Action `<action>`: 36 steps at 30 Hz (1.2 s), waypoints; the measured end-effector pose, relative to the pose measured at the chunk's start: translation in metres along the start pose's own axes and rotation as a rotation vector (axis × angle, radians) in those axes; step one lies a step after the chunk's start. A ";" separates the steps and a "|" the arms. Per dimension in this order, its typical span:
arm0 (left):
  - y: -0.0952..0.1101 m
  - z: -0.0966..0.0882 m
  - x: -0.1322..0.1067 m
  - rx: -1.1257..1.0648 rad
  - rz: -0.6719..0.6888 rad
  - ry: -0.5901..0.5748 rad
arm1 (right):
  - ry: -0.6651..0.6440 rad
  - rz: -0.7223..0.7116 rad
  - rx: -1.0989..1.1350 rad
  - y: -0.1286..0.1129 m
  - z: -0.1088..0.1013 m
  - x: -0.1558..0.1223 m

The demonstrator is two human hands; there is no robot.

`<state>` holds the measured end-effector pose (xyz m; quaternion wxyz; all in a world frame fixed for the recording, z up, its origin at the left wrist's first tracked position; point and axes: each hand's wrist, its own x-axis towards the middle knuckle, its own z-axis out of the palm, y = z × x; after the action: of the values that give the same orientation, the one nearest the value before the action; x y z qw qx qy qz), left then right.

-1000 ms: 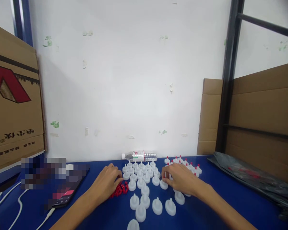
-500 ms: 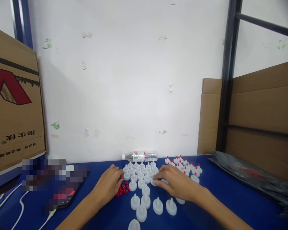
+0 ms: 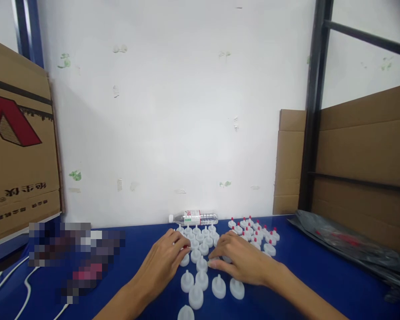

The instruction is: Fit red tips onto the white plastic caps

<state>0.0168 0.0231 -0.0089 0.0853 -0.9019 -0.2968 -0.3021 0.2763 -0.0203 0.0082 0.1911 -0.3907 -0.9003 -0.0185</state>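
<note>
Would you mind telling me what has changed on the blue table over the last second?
The left hand slid right from the red plugs, now hidden under it, to the white nozzle caps. The right hand moved left and nearer, its fingertips now among those caps; its grip is unclear. The water bottle, red-tipped caps and black bag stayed put.

On the blue desk (image 3: pixel 136 249), a clear plastic water bottle (image 3: pixel 193 218) lies on its side against the white wall (image 3: pixel 173 111). Just in front of the bottle stands a cluster of white plastic nozzle caps (image 3: pixel 202 280). The left hand (image 3: pixel 166 262) and right hand (image 3: pixel 243 262) rest among them, fingertips touching caps. Right of the bottle sit white caps with red tips (image 3: pixel 256 232).
</note>
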 end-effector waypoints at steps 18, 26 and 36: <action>0.024 -0.006 -0.001 0.028 0.271 0.294 | 0.174 -0.070 -0.064 -0.006 0.007 -0.001; 0.025 -0.004 -0.003 -0.075 0.288 0.356 | 0.113 -0.169 -0.063 -0.018 0.003 0.000; 0.021 -0.010 -0.002 -0.130 0.326 0.390 | 0.166 -0.282 -0.139 -0.021 0.007 -0.001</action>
<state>0.0226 0.0017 -0.0017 0.1302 -0.8662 -0.1053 -0.4707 0.2597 -0.0337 0.0036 0.2330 -0.2697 -0.9239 -0.1394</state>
